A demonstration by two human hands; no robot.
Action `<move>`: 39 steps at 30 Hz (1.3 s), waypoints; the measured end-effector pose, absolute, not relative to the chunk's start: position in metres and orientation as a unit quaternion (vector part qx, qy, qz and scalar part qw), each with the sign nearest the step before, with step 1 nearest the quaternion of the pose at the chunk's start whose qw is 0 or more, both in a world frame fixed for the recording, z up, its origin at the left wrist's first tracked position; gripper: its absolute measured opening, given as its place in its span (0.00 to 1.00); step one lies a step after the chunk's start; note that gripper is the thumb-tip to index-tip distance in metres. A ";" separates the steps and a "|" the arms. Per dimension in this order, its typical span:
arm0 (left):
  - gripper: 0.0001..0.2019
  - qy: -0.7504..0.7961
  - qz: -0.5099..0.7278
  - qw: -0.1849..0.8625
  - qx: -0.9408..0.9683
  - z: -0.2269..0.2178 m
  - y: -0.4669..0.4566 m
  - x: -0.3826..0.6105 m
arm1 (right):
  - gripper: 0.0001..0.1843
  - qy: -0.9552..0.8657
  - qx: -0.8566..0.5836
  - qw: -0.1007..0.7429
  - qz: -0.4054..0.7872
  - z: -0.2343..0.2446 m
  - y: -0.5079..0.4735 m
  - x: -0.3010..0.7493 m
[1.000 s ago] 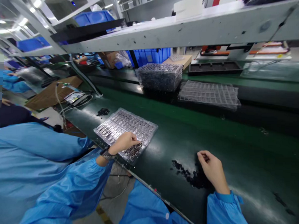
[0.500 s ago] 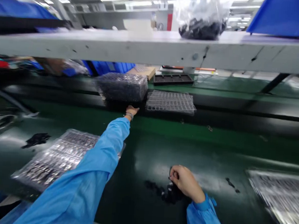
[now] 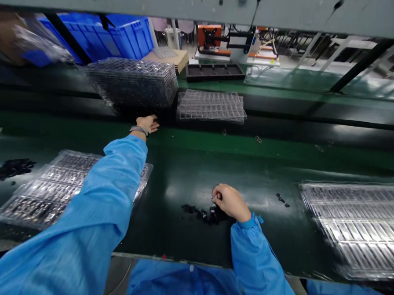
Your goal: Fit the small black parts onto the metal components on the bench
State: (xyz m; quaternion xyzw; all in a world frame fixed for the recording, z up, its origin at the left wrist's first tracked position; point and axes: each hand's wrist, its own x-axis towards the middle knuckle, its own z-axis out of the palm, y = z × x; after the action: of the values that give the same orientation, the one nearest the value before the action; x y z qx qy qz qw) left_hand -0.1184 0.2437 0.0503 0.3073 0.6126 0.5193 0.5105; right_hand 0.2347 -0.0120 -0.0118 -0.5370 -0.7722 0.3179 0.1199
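Observation:
My left hand (image 3: 147, 124) reaches far forward, fingers apart, just in front of a tall stack of clear plastic trays (image 3: 137, 85). A dark spot shows at its fingertips; I cannot tell if it is a part or shadow. Under the left sleeve lies a clear tray filled with small shiny parts (image 3: 66, 180). My right hand (image 3: 230, 202) is pinched closed above a loose pile of small black pieces (image 3: 203, 214). Whatever its fingertips hold is too small to make out.
Flat clear trays (image 3: 212, 106) lie right of the stack. More filled trays (image 3: 358, 222) are at the right. Black pieces (image 3: 14, 168) lie far left, a few more (image 3: 282, 200) on the right. A grey shelf beam (image 3: 191, 4) crosses above the green bench (image 3: 179, 164).
The view has tilted down, so the bench sits higher in the picture. My left hand has drawn back slightly from the stack and its fingers show more spread. My right hand stays pinched over the black pieces.

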 end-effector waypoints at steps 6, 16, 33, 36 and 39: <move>0.11 0.516 0.600 0.563 0.240 0.093 0.195 -0.092 | 0.06 -0.736 -0.533 0.198 0.368 -0.017 -0.012 0.234; 0.13 0.419 0.477 0.700 0.327 0.020 0.037 0.020 | 0.19 -0.539 -0.466 0.424 0.558 -0.014 -0.005 0.239; 0.18 0.465 0.403 0.672 0.412 -0.023 0.007 0.040 | 0.16 -0.551 -0.490 0.434 0.518 -0.007 -0.006 0.236; 0.19 0.457 0.397 0.678 0.418 -0.019 0.006 0.041 | 0.15 -0.558 -0.492 0.424 0.517 -0.007 -0.006 0.235; 0.18 0.454 0.389 0.680 0.424 -0.017 0.005 0.041 | 0.15 -0.560 -0.494 0.423 0.513 -0.007 -0.005 0.235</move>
State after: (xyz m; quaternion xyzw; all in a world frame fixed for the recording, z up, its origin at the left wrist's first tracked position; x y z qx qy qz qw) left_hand 0.0405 0.0049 -0.0171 0.4243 0.4541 0.3892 0.6799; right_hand 0.2349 -0.0054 -0.0072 -0.4940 -0.5600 0.5131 0.4233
